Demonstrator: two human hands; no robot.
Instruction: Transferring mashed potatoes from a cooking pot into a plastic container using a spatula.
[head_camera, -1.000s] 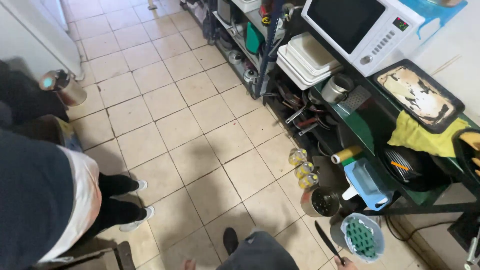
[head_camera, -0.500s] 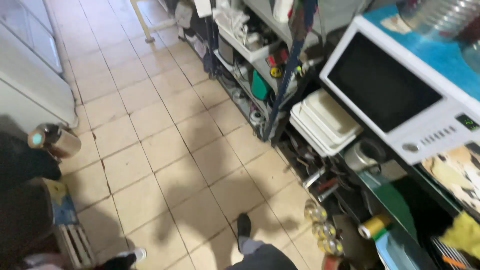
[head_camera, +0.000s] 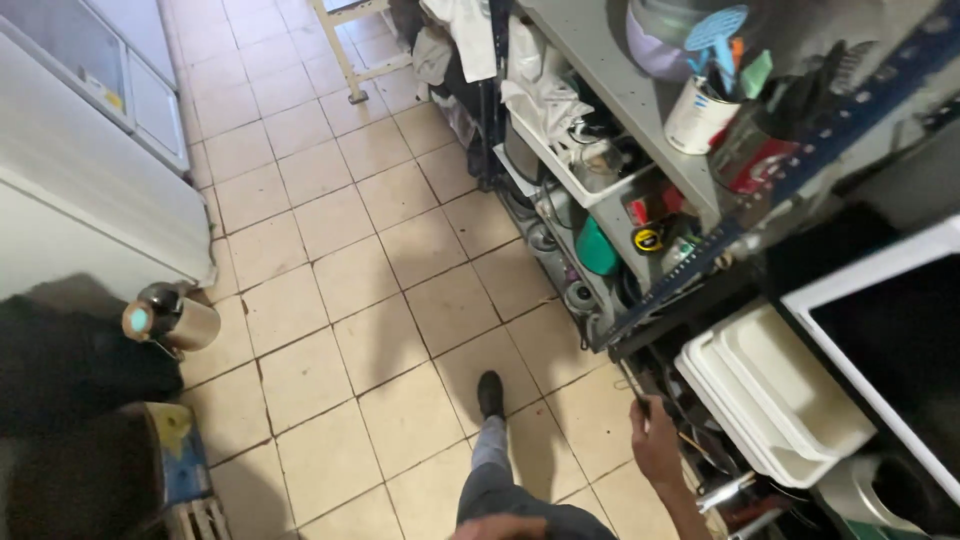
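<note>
A person's right hand (head_camera: 655, 440) reaches toward the cluttered lower tier of a dark metal shelving rack (head_camera: 700, 265), fingers closed around what looks like a thin dark rod (head_camera: 633, 388), though the grip is hard to make out. The left hand is out of frame. Just beside the hand sit stacked white plastic trays (head_camera: 775, 400), smooth and rectangular. One black shoe (head_camera: 490, 393) is planted on the beige tiled floor (head_camera: 350, 280); a shiny steel canister (head_camera: 172, 320) stands well apart.
</note>
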